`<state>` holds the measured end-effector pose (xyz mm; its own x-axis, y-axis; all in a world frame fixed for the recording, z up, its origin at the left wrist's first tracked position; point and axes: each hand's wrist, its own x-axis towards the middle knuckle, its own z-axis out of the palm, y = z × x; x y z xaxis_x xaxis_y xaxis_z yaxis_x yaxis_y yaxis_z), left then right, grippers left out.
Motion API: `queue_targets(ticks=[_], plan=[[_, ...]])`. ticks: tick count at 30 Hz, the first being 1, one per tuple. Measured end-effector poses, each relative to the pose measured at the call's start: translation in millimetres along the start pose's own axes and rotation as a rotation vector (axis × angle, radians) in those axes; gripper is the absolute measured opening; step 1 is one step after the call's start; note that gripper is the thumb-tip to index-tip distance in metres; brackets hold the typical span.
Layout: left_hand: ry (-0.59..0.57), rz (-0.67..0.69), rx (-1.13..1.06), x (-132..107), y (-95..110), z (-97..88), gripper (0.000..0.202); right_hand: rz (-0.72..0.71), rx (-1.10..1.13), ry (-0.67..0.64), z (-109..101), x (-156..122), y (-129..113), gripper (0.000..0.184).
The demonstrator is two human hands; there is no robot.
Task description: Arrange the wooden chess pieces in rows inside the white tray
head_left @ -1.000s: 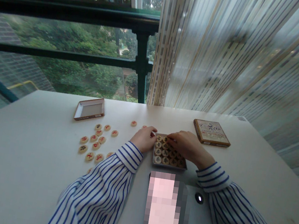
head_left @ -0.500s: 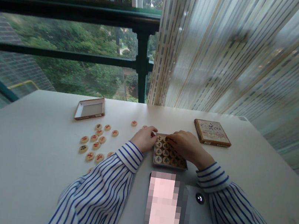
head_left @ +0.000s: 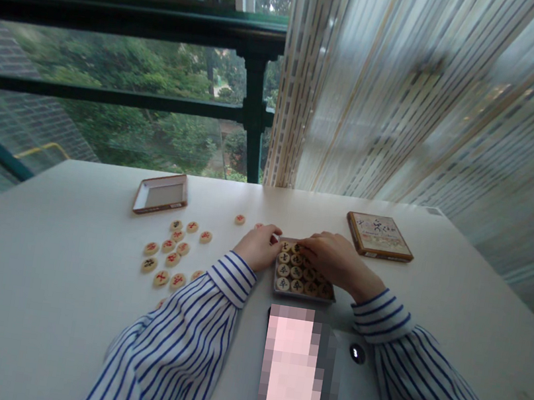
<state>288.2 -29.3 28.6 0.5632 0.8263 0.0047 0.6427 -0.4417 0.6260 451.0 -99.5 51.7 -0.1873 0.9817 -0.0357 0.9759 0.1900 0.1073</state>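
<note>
A shallow box [head_left: 302,297] in front of me holds rows of round xiangqi pieces [head_left: 283,284] with black characters. At its upper left corner is my left hand [head_left: 258,247], its fingers curled and closed. Whatever lies between those fingertips is too small to make out. My right hand [head_left: 333,258] reaches over the box from the right and hides part of the rows. Its fingertips are together on a xiangqi piece [head_left: 296,248] in the far row. Left of my left forearm lie several loose pieces [head_left: 172,258], mostly with red characters.
An upturned box lid [head_left: 162,194] lies at the far left of the white table [head_left: 59,276]. A closed flat box [head_left: 380,237] is at the far right. Nearest me are a blurred-out phone-like object [head_left: 294,371] and a grey device with a round dark button [head_left: 357,354].
Almost nothing differs. Both hands keep their places at the box, and the loose pieces lie as before.
</note>
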Motion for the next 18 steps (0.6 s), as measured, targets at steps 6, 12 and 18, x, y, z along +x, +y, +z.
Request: queue_targets(ticks=[6, 12, 18], plan=[[-0.001, 0.016, 0.006, -0.3, 0.5, -0.4, 0.032, 0.002, 0.009, -0.011, -2.8, -1.4, -1.1, 0.029], [0.000, 0.016, 0.008, -0.1, 0.1, -0.2, 0.033, 0.007, 0.003, 0.002, -0.8, -2.6, -1.9, 0.031], [-0.005, 0.012, 0.002, 0.4, -0.4, 0.6, 0.033, 0.016, 0.001, -0.030, -3.2, -2.5, -3.6, 0.033]])
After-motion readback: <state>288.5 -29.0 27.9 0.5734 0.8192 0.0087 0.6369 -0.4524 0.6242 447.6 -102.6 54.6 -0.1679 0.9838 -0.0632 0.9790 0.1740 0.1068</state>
